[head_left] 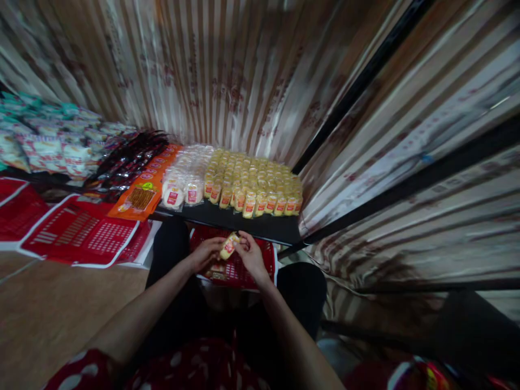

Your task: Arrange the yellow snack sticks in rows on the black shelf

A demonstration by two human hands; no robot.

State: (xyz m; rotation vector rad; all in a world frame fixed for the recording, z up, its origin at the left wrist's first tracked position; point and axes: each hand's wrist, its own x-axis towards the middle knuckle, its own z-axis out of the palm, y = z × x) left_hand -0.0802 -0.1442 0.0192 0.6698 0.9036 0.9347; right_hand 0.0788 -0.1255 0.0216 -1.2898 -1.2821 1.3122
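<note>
Both my hands hold one small yellow snack packet point(229, 245) with a red label, just above a red plastic basket point(260, 268) on my lap. My left hand point(206, 253) grips its lower end and my right hand point(248, 253) pinches its upper end. More packets lie in the basket under my left hand. Just beyond, a dark shelf point(260, 225) carries tight rows of the same yellow packets point(254, 181) and, to their left, white round packets point(184, 181).
Orange packets point(142, 197) and dark packets point(130, 160) lie left of the white ones. Red baskets point(81, 235) sit on the floor at left, with stacked bags point(49, 143) behind. A striped curtain point(244, 76) hangs behind the shelf.
</note>
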